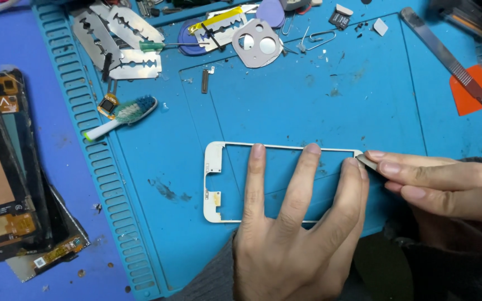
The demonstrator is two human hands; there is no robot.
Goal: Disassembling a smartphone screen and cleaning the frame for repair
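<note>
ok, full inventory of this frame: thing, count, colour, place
phone frame: 1, white, mat centre, under the left hand
mat: 1, blue, covers the bench
razor blades: about 5, silver, top left of mat; one more taped yellow
camera bezel: 1, grey, top centre
toothbrush: 1, white with blue-green bristles, left of mat
screwdriver: 1, green handle, across the blades
paper clips: 2, silver, top centre
scalpel: 1, metal, top right
orange sheet: 1, right edge
screens: stack, dark with orange flex, far left
small chips: a few, top right
left hand: fingers pressing the frame
right hand: pinches a thin metal blade at the frame's corner
</note>
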